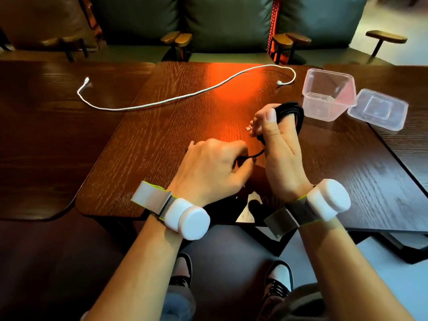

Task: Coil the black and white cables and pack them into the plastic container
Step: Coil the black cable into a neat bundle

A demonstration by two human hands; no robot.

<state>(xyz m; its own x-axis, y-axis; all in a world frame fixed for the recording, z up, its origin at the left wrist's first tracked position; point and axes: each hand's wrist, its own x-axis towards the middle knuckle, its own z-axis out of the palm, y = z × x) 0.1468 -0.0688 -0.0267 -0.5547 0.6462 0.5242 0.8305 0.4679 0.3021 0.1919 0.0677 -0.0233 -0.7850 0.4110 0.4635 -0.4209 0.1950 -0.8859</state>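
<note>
My right hand (pixel 275 135) grips the nearly wound black cable (pixel 290 112), my left hand (pixel 213 165) pinches its tail, while the white cable (pixel 176 97) lies uncoiled mid-frame and the container (pixel 324 107) sits empty.

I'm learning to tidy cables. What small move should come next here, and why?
Probably the left hand winds the short tail it pinches onto the black cable coil in the right hand: only that bit is loose, and the plastic container stands open nearby.

Both wrists wear white cylindrical pucks (pixel 188 220) on grey, lime-edged straps (pixel 301 210); the 2 sneakers (pixel 278 282) are black-and-white.
</note>
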